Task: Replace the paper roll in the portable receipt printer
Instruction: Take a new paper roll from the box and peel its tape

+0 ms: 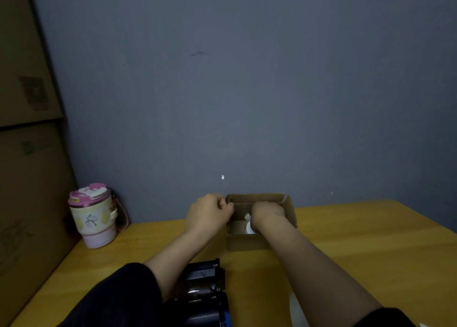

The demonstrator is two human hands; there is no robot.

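Note:
A small open cardboard box (288, 211) stands at the far edge of the yellow table. My left hand (210, 213) pinches the box's left rim. My right hand (268, 214) reaches down inside the box, fingers hidden, next to a white paper roll (249, 226); whether it grips the roll I cannot tell. The black receipt printer (205, 292) lies near me between my forearms with its lid open, partly hidden by my left sleeve.
A pink and cream lidded tumbler (92, 215) stands at the table's left rear. Large cardboard boxes (27, 153) rise along the left side. A grey wall is right behind the table (358, 240). Something white (296, 307) shows under my right forearm.

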